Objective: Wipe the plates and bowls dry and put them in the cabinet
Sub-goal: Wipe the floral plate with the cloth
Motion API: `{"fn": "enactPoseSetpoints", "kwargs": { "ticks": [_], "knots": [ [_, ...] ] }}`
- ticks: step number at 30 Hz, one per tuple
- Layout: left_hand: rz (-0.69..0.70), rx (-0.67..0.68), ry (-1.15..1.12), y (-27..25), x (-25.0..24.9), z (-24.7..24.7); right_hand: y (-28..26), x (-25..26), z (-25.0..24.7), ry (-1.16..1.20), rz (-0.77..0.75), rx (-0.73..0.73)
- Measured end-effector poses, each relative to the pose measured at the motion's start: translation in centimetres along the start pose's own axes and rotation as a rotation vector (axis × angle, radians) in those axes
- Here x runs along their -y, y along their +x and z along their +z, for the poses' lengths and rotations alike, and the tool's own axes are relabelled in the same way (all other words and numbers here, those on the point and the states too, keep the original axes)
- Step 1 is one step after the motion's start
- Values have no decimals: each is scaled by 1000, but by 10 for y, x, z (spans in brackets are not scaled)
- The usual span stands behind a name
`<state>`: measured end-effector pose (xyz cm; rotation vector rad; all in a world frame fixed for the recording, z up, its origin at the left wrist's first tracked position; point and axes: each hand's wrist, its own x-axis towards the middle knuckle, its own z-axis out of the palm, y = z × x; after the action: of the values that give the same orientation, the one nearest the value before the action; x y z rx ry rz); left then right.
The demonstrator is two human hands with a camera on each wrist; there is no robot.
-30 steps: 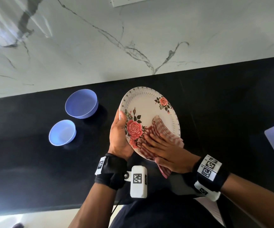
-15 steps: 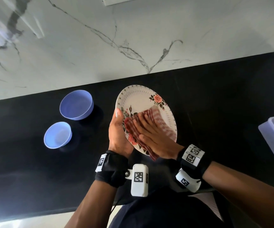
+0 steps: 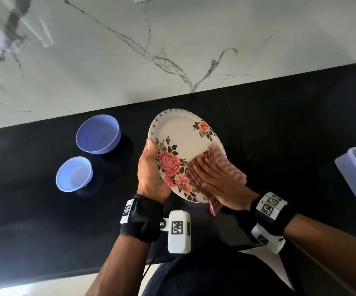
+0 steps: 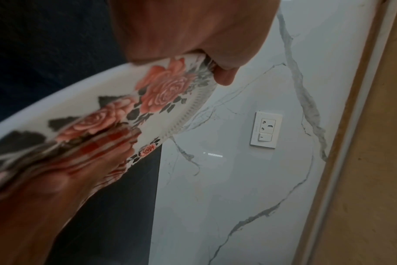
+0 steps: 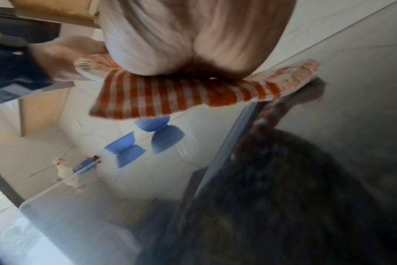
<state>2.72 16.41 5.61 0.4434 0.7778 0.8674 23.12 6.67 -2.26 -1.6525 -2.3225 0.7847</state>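
- The left hand (image 3: 150,176) is gripping the floral plate (image 3: 181,144) by its left rim, thumb lying on the face, holding it tilted above the black surface (image 3: 279,129)
- The right hand (image 3: 221,184) is pressing the red checked cloth (image 3: 215,161) flat against the plate's lower right part, fingers straight
- Two blue bowls, the larger (image 3: 98,137) and the smaller (image 3: 74,174), are sitting on the surface left of the plate, well apart from both hands

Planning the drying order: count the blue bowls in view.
2. The larger blue bowl sits on the counter nearer the wall; the smaller blue bowl sits in front of it. Nothing shows hidden ones.
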Motion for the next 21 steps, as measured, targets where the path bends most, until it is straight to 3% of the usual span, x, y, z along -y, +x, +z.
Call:
{"fn": "enactPoseSetpoints", "kwargs": {
  "ticks": [3, 6, 10, 13, 18, 21],
  "knots": [
    [4, 2, 11, -1, 1, 1, 22, -6, -12, 19, 93, -91],
    [-10, 15, 14, 0, 1, 0, 46, 7, -24, 0, -13, -54],
    [-58, 26, 10, 0, -3, 5, 70, 44, -30, -70, 10, -198],
    [-57, 18, 21, 2, -8, 7, 64, 66, -19, -16, -109, -233],
    [-76, 40, -14, 3, -12, 6, 33, 63, -9, 131, -126, -95],
    [-79, 39, -19, 4, -13, 4, 11, 41, -7, 104, -132, 4]
  ]
}}
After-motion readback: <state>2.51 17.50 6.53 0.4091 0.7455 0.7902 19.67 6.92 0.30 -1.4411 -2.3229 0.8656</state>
